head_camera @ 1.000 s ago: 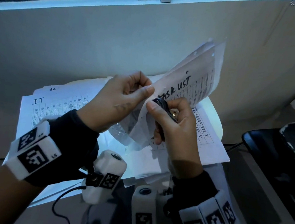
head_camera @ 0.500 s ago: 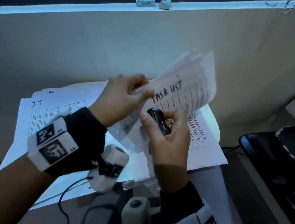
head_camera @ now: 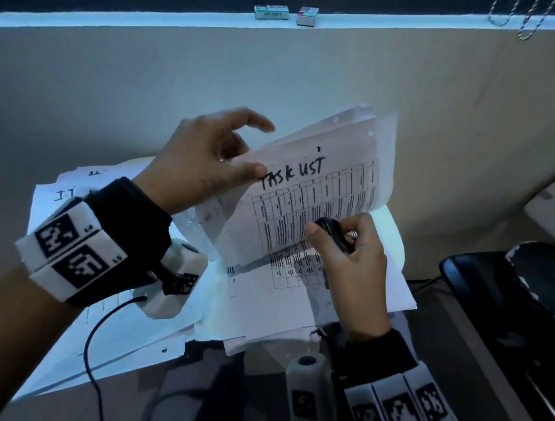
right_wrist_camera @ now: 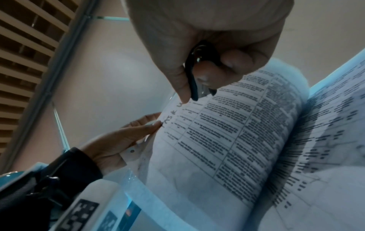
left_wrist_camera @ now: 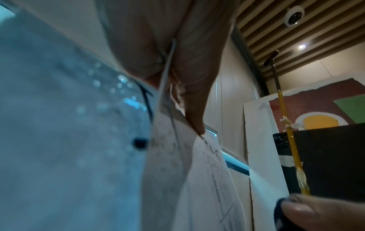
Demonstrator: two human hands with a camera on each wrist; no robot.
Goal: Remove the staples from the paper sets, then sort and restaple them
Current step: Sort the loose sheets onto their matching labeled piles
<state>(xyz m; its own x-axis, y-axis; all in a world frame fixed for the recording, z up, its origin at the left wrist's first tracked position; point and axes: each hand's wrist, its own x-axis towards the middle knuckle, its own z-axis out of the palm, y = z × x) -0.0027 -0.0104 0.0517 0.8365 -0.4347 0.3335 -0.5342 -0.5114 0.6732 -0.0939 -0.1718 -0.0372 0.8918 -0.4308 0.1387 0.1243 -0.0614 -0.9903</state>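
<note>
A paper set headed "TASK LIST" (head_camera: pixel 317 197) (right_wrist_camera: pixel 227 140) is held up above the table, tilted. My left hand (head_camera: pixel 206 163) pinches its top left corner between thumb and fingers; the index finger sticks out free. My right hand (head_camera: pixel 349 257) grips a black staple remover (head_camera: pixel 333 233) (right_wrist_camera: pixel 194 73) at the sheet's lower right edge. In the left wrist view the thumb (left_wrist_camera: pixel 195 109) presses on the paper corner (left_wrist_camera: pixel 197 164). More printed sheets (head_camera: pixel 295 296) and a sheet marked "IT" (head_camera: pixel 65 198) lie flat on the round white table (head_camera: pixel 391 233).
A beige partition wall (head_camera: pixel 281 76) stands behind the table, with two small boxes (head_camera: pixel 286 12) on its ledge. A black chair (head_camera: pixel 512 314) is at the right. A black cable (head_camera: pixel 98 329) runs from my left wrist over the table's front edge.
The left hand lifted the paper set higher and its fingers spread. The right hand with the staple remover drew away from the top corner, down and to the right.
</note>
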